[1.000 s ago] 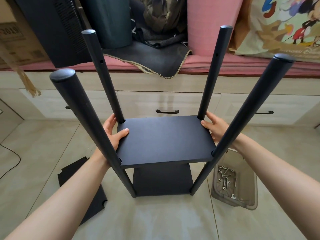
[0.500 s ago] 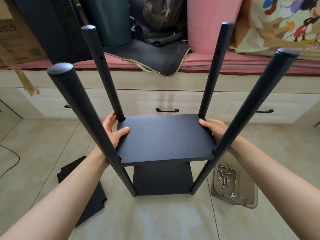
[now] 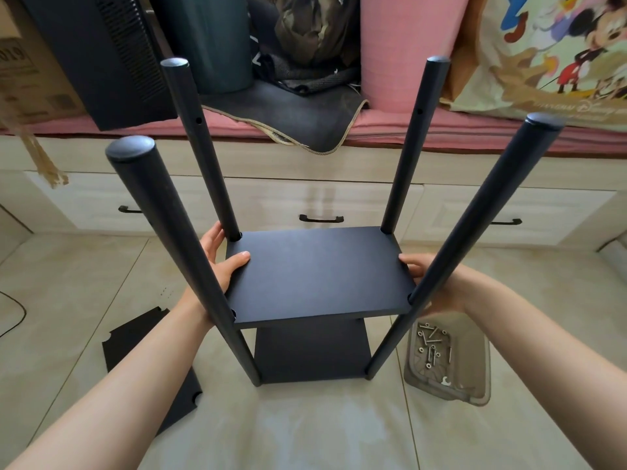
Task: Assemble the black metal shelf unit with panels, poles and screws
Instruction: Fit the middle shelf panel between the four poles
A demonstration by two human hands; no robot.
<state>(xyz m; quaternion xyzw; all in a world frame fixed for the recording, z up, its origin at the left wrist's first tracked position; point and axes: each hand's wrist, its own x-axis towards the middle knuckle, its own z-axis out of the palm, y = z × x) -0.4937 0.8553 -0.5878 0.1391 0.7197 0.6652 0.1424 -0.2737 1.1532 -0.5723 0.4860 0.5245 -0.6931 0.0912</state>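
A person's hands grip a black panel (image 3: 315, 273) by its short edges between four upright poles (image 3: 410, 147) on a tiled floor (image 3: 305, 429): left hand (image 3: 222, 262) with thumb on top and fingers underneath, right hand (image 3: 420, 269) curled round the opposite edge, partly hidden. A lower panel (image 3: 312, 354) sits beneath; a spare panel (image 3: 146, 361) and a tray of screws (image 3: 448, 364) lie on either side.

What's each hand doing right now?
Left hand: holding the left edge of the shelf panel.
Right hand: holding its right edge, partly hidden by a pole.
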